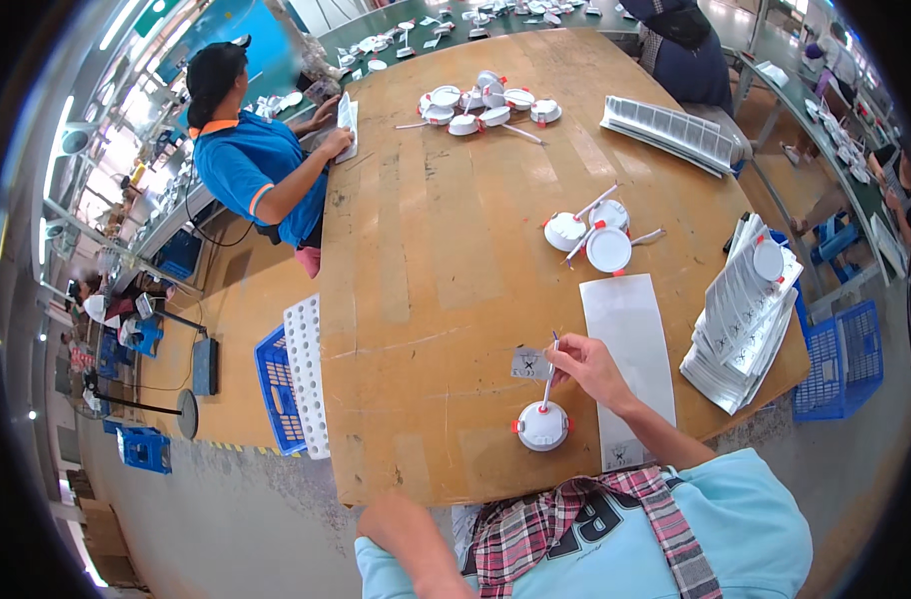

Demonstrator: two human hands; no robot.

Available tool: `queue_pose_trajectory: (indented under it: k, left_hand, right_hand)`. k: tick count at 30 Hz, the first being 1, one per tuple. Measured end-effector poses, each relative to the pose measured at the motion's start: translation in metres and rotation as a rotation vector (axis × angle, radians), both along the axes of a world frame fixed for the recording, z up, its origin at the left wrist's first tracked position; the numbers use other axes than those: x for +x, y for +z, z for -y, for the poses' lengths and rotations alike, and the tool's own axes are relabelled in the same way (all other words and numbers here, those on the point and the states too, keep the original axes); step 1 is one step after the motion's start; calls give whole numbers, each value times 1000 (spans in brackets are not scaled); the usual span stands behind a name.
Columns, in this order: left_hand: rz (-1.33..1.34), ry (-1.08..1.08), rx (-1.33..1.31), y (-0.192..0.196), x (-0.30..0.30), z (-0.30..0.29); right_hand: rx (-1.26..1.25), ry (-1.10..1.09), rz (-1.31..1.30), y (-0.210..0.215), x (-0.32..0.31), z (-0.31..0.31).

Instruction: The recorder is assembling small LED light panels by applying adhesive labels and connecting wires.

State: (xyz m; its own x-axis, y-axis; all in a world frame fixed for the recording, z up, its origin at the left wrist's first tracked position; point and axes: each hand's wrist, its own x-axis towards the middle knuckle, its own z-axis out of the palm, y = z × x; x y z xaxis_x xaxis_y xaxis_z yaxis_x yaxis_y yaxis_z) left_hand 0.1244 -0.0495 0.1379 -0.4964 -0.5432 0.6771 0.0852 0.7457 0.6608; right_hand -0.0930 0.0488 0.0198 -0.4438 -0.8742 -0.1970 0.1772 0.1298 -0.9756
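Note:
A round white downlight with red clips lies near the front edge of the table. Its cable stands up from the top, and my right hand pinches the cable near its upper end. Just left of those fingers is a small silver label; whether it touches the cable, I cannot tell. Under my right wrist lies a long pale backing sheet, with one printed label at its near end. My left arm bends at the table's front left corner, and its hand does not show.
Three downlights lie beyond the sheet, with several more piled farther back. Label sheets are stacked at right and far right. A co-worker in blue stands at the left edge. Blue crates flank the table.

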Motion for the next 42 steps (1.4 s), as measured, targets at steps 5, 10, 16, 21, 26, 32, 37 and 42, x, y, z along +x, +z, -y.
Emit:
queue_pose_trajectory:
  k: [5,10,16,21,26,32,37,42]
  left_hand:
    - [71,28,-91,2,34,-7]
    - [127,26,-155,-6,63,-13]
    - [173,-131,-190,-22,82,2]
    - [177,-249,-190,-32,82,-1]
    - [64,-383,-299,-42,39,10]
    - [574,-303,-357,-121,-14,16]
    - [743,-169,-444,-142,-12,77]
    - [549,167,-422,-110,-38,81]
  right_hand:
    - [30,29,32,-3,1,-2]
    - [-53,-95,69,-10,21,18]
    - [-142,-41,-110,-10,39,74]
    - [13,-248,-700,7,21,12]
    - [228,-517,-1123,-27,-6,-70]
    - [409,-542,-1360,-43,18,-95]
    - [395,-485,-1287,-51,41,-58]
    - [337,-422,-1220,-28,42,-41]
